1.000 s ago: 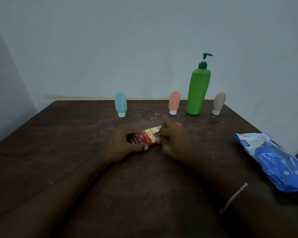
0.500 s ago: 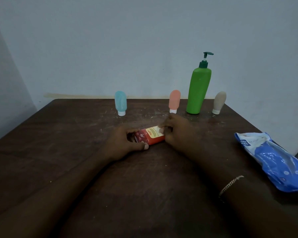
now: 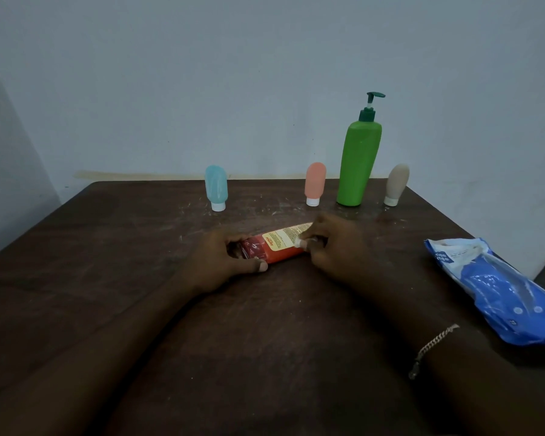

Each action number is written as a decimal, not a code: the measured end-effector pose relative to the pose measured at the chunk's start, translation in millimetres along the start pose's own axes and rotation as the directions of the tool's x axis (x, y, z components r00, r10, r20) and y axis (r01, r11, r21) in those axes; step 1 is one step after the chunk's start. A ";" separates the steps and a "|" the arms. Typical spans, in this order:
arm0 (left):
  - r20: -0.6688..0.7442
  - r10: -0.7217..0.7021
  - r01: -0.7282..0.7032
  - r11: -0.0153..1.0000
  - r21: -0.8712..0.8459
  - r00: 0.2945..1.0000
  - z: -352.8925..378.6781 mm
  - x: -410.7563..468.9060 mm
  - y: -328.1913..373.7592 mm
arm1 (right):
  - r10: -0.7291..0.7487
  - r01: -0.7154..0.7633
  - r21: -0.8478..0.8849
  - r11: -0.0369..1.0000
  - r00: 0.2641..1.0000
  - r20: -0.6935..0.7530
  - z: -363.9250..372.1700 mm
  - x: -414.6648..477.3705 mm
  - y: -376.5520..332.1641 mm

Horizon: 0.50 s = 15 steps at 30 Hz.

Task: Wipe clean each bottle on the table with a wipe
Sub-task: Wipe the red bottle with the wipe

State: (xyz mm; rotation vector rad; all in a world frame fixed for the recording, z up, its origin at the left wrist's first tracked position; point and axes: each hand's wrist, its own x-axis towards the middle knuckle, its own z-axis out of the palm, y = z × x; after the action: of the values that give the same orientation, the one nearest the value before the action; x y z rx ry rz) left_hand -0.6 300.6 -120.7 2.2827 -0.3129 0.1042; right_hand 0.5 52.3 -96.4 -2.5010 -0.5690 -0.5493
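A dark brown wooden table (image 3: 107,247) fills the lower view, its top scuffed with pale scratches and specks, thickest toward the far edge. Behind it rises a plain pale grey-blue wall (image 3: 202,89), with a yellowish strip running along where the wall meets the table's back edge; a second wall closes the room on the left. The red tube (image 3: 277,247) lies on its side at the middle of the table, label up. The left hand (image 3: 214,262) grasps its left end, fingers curled round it and thumb along the near side. The right hand (image 3: 334,247) covers the other end, fingertips pinching a small white wipe (image 3: 299,243) against the label. Along the back stand a blue bottle (image 3: 216,187), a pink bottle (image 3: 315,182), a tall green pump bottle (image 3: 357,165) and a beige bottle (image 3: 396,184), the three small ones cap-down. A blue pack (image 3: 501,287) lies at the right edge. A bracelet (image 3: 434,344) circles the right wrist.
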 end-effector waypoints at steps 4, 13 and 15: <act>0.025 0.013 -0.012 1.000 -0.011 1.000 -1.3 -0.9 0.3 | 0.139 -0.143 -0.029 0.989 0.984 -0.113 -4.0 13.2 16.9; 0.013 0.028 -0.028 1.000 -0.001 1.000 -0.8 -3.1 2.8 | 0.195 -0.202 -0.041 0.979 0.973 -0.119 -7.3 12.7 33.5; 0.015 0.034 -0.034 0.999 -0.004 0.999 -0.7 -3.1 3.2 | 0.204 -0.213 -0.053 0.976 0.969 -0.137 -4.9 18.5 29.1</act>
State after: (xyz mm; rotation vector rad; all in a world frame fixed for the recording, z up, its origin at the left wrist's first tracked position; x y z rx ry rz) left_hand -4.4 299.6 -118.4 2.2762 -0.3601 0.1036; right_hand 28.9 32.0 -94.9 -2.5252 -0.2369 -0.6543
